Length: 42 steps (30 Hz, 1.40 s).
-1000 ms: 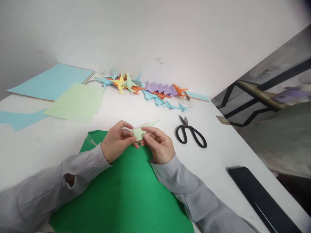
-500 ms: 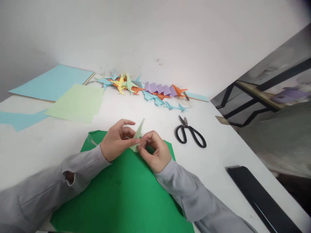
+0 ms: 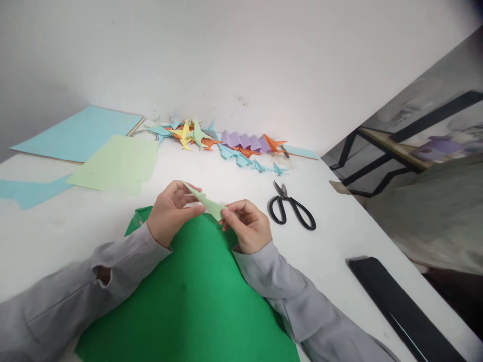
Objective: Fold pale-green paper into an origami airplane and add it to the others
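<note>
Between my two hands is a small folded piece of pale green paper (image 3: 212, 206), pointed at its upper left end. My left hand (image 3: 171, 211) pinches it along its left part, thumb in front and fingers behind. At its lower right end, the thumb and fingertips of my right hand (image 3: 247, 224) close on the paper. Both hands hover over the far edge of a large green sheet (image 3: 188, 301) in front of me. Some of the paper's left part is covered by my fingers.
Black-handled scissors (image 3: 291, 205) lie partly open to the right. Folded paper figures (image 3: 194, 133) and a purple pleated strip (image 3: 245, 142) line the wall. Pale green paper (image 3: 115, 163) and blue sheets (image 3: 81, 133) lie at left. A long black object (image 3: 403, 311) rests at right.
The folded paper has turned from nearly upright to slanting, its point now toward the upper left. My hands have moved apart, and more of the paper shows.
</note>
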Available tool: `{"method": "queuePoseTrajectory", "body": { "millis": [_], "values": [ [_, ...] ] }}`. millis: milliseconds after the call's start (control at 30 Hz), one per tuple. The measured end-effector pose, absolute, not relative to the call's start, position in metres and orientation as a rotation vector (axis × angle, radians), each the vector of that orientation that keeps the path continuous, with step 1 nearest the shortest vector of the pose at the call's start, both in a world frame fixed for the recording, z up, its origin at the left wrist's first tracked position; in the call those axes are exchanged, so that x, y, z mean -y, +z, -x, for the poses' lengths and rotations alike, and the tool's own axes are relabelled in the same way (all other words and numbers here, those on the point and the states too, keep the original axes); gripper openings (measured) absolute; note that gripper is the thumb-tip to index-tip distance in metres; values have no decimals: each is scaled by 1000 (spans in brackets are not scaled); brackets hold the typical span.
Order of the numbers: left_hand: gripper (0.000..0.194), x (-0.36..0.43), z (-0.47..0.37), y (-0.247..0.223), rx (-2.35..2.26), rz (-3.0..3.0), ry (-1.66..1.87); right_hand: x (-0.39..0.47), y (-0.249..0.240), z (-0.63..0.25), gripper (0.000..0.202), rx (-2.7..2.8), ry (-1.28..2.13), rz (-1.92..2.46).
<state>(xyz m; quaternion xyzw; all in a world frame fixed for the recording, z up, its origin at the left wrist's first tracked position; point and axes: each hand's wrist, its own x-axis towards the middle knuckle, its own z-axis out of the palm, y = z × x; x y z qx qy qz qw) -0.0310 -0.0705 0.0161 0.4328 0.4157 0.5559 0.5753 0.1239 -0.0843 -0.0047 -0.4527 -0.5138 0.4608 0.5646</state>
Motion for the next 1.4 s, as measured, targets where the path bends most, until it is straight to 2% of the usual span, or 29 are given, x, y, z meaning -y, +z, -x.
{"method": "queuePoseTrajectory", "body": {
  "millis": [133, 233, 333, 533, 633, 933, 1100, 1267, 1400],
  "values": [
    [49, 73, 34, 20, -1205, -1244, 1420, 81, -2, -129, 15, 1221, 866, 1129],
    [35, 82, 32, 23, -1123, -1420, 1259, 81, -3, -131, 7, 1370, 650, 1148],
    [34, 88, 28, 21, -1036, -1464, 1049, 85, -3, -131, 6, 1597, 479, 1097],
    [15, 85, 27, 16, -1084, -1449, 1098, 95, -1, -128, 12, 1761, 358, 1041],
    [15, 84, 27, 18, -1056, -1393, 1109, 94, -3, -126, 7, 1610, 465, 1097],
    [10, 84, 26, 19, -1035, -1239, 1119, 94, -1, -121, 13, 1200, 1085, 1029],
    [9, 83, 26, 19, -1020, -1161, 1087, 93, -1, -122, 19, 1192, 1141, 964],
    [15, 84, 26, 19, -1012, -1180, 1058, 92, 0, -122, 8, 1180, 1180, 957],
    [13, 83, 26, 17, -1018, -1196, 1084, 92, 0, -121, 4, 1230, 1155, 953]
  ]
}}
